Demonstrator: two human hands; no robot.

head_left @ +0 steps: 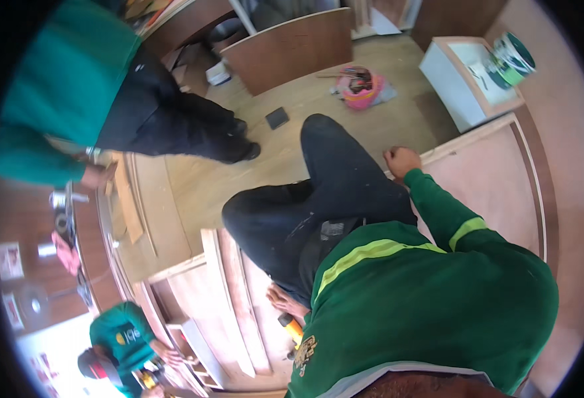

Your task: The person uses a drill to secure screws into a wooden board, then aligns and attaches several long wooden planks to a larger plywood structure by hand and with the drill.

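1. Broad pinkish plywood panel with pale wooden frame [494, 176]: beneath the seated person [431, 292]; likely stiff, heavy; best held by its rim.
2. Right hand [403, 162]: curled at the panel's edge; left hand [285, 300]: over the panel, near a yellow-and-black power tool [292, 326]. Whether either grips, I cannot tell.

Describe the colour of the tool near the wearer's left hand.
The tool is yellow and black in the head view.
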